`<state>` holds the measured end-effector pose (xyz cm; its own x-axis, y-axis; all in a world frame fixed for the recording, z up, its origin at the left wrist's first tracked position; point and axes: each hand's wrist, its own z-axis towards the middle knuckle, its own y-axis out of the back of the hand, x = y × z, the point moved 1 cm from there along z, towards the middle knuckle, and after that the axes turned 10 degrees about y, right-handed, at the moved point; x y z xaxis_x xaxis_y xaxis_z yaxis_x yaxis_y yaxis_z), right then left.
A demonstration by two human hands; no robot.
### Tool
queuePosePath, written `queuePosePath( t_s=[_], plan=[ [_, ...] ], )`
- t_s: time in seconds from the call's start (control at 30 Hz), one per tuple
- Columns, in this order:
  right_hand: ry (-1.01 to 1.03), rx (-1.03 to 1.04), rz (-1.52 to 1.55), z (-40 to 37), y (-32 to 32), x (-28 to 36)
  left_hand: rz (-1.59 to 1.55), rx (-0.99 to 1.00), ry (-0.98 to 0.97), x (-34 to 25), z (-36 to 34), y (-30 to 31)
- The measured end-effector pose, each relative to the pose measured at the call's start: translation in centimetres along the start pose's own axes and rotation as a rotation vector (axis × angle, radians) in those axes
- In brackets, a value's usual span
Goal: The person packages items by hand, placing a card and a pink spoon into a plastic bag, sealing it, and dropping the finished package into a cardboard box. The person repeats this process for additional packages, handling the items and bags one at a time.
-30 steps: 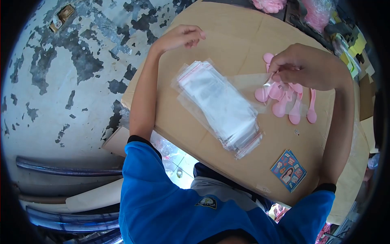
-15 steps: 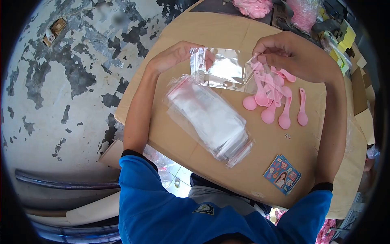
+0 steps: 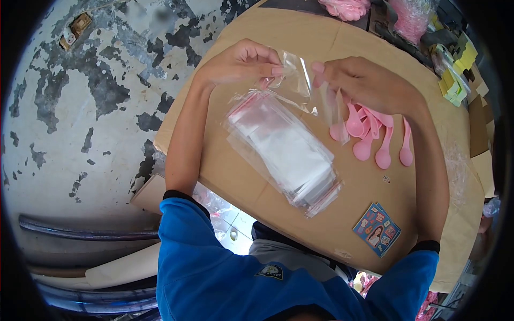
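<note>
My left hand (image 3: 243,61) and my right hand (image 3: 364,80) both pinch one clear plastic bag (image 3: 308,88), holding it up above the cardboard sheet (image 3: 300,32). Under the bag lies a stack of clear plastic bags (image 3: 284,147) with red-striped ends. Several pink plastic spoons (image 3: 375,139) lie on the cardboard just below my right hand. A small pile of picture stickers (image 3: 377,229) sits near the front edge of the cardboard.
Past the cardboard's far edge are bags of pink items (image 3: 409,16) and yellow packets (image 3: 455,75). To the left is a worn grey floor (image 3: 80,107) with flaking paint. Rolled sheets (image 3: 91,230) lie at the lower left.
My right hand lifted the clear bag off the spoons and moved left. My left hand came in and took hold of the bag's other side. The bag now hangs crumpled between both hands.
</note>
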<state>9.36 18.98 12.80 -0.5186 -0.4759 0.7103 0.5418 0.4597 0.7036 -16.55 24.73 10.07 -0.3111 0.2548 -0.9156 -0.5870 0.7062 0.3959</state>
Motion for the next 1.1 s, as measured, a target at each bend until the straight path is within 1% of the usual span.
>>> queuePosePath(
  t_s=[0.03, 0.17, 0.27, 0.37, 0.4, 0.47, 0.57, 0.67, 0.77, 0.87, 0.97, 1.07, 1.1],
  plan=[
    [-0.028, 0.026, -0.024, 0.2, -0.6, 0.1, 0.009, 0.021, 0.014, 0.0, -0.1, 0.1],
    [-0.15, 0.168, -0.127, 0.7, -2.3, 0.8, 0.087, -0.033, 0.01, 1.5, -0.8, 2.5],
    [-0.191, 0.347, -0.389, 0.2, -2.2, 4.2, 0.101, -0.073, 0.07, 2.6, -1.7, 3.8],
    [0.122, 0.221, -0.375, 0.6, -3.5, 1.0, 0.119, -0.123, 0.156, 2.2, -2.5, 3.7],
    [0.021, 0.26, -0.367, 0.3, -3.5, 0.4, 0.114, -0.08, 0.165, 2.3, -2.5, 3.7],
    [-0.174, 0.337, -0.351, 0.0, -2.7, 2.6, 0.108, 0.003, 0.18, 2.5, -2.3, 4.2],
    [-0.087, 0.442, -0.166, -0.9, -2.0, 2.9, 0.134, 0.004, 0.2, 3.5, -2.0, 4.8],
    [-0.023, 0.598, -0.382, -0.8, -2.5, 1.2, 0.158, 0.0, 0.323, 4.1, -2.3, 5.3],
    [-0.175, 0.684, -0.554, -1.8, -2.8, 2.6, 0.146, 0.119, 0.28, 4.2, -2.2, 5.2],
    [-0.245, 0.75, -0.579, -1.9, -3.5, 3.6, 0.149, 0.06, 0.298, 5.0, -2.3, 5.2],
    [-0.248, 0.737, -0.606, -1.8, -5.3, 2.8, 0.173, 0.087, 0.327, 5.5, -2.1, 5.3],
    [-0.202, 0.728, -0.574, -1.5, -5.3, 1.4, 0.13, 0.085, 0.311, 5.7, -2.1, 5.3],
    [-0.224, 0.723, -0.518, -1.5, -4.9, 1.2, 0.126, 0.079, 0.319, 5.9, -2.1, 5.4]
  ],
)
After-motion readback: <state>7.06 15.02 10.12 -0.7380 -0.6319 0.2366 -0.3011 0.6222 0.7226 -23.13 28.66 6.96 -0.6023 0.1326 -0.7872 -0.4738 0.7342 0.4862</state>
